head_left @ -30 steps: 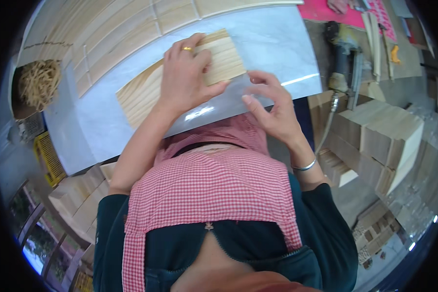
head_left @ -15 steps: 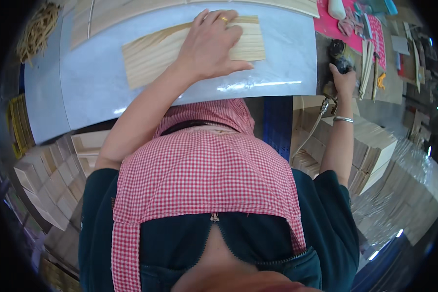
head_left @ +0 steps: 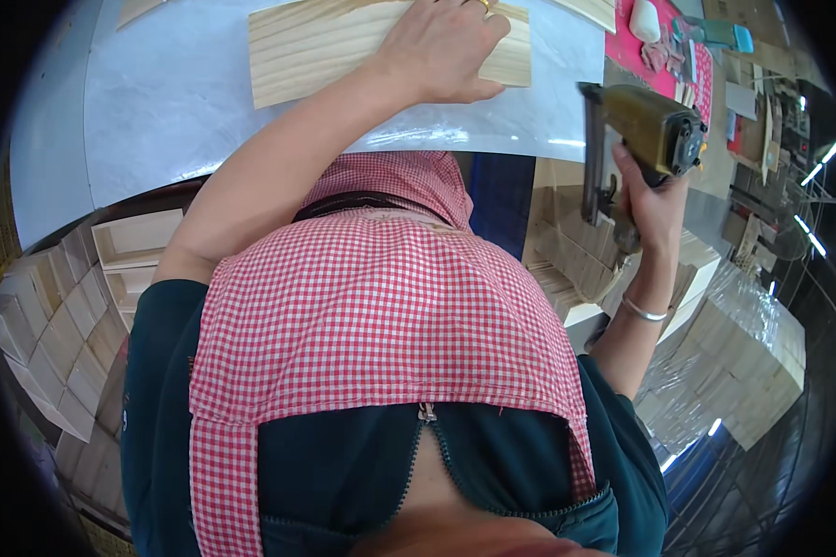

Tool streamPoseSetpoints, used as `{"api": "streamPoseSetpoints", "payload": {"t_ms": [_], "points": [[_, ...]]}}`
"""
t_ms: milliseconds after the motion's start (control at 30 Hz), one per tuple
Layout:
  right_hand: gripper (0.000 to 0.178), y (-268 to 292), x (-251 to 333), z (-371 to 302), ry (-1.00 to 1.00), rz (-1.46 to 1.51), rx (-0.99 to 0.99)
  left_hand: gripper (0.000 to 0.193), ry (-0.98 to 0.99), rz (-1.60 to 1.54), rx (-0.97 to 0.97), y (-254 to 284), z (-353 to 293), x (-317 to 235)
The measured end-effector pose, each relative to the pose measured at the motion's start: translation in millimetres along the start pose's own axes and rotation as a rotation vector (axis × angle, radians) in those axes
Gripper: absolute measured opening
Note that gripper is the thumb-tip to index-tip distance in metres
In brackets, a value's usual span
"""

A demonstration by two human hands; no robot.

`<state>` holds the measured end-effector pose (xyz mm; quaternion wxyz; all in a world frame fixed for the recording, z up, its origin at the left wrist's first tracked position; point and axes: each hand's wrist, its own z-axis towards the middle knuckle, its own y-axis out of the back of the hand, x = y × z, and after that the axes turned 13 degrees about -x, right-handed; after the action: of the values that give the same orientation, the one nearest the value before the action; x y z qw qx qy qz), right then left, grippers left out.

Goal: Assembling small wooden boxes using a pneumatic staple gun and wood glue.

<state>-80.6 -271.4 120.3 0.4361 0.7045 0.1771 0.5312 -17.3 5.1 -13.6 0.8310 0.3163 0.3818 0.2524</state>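
Observation:
My left hand (head_left: 446, 46) lies across a pale wooden board (head_left: 320, 56) with clear grain, which rests flat on the light grey tabletop. Its thumb reaches the board's near edge and its fingers bend toward the far edge, partly cut off by the picture's top. In my right hand (head_left: 655, 209) is a nail gun (head_left: 646, 121) with a dark gold body and a black magazine. That hand is closed round its handle and holds the gun up at the right end of the table, apart from the board.
More wooden boards (head_left: 581, 11) lie at the table's far side. A pink cloth (head_left: 622, 51) at the far right bears a white bottle (head_left: 645, 20) and small items. Stacked wooden boxes (head_left: 56, 306) stand at the left; a plastic-wrapped stack (head_left: 752, 362) stands at the right.
My right hand has lifted the nail gun off the surface at the right and turned it. My left hand stays on the board, which sits a little further right and straighter.

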Motion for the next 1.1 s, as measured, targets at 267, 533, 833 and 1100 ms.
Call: {"api": "streamPoseSetpoints", "payload": {"t_ms": [267, 533, 833, 1100], "points": [[0.02, -9.6, 21.6, -28.3, 0.093, 0.092, 0.203, 0.051, 0.28, -0.077, 0.292, 5.2, 11.7, -13.0], [0.02, -10.0, 26.0, -23.9, 0.09, 0.052, 0.268, 0.049, 0.069, 0.103, 0.043, 13.3, 7.2, -16.4], [0.019, -16.8, 35.1, -28.9, 0.053, 0.13, 0.237, 0.049, 0.013, 0.042, 0.001, 1.4, 5.8, -6.1], [0.02, -26.3, 47.4, -11.8, 0.075, 0.163, 0.216, 0.048, -0.004, -0.02, 0.004, -1.1, 4.0, -0.3]]}}
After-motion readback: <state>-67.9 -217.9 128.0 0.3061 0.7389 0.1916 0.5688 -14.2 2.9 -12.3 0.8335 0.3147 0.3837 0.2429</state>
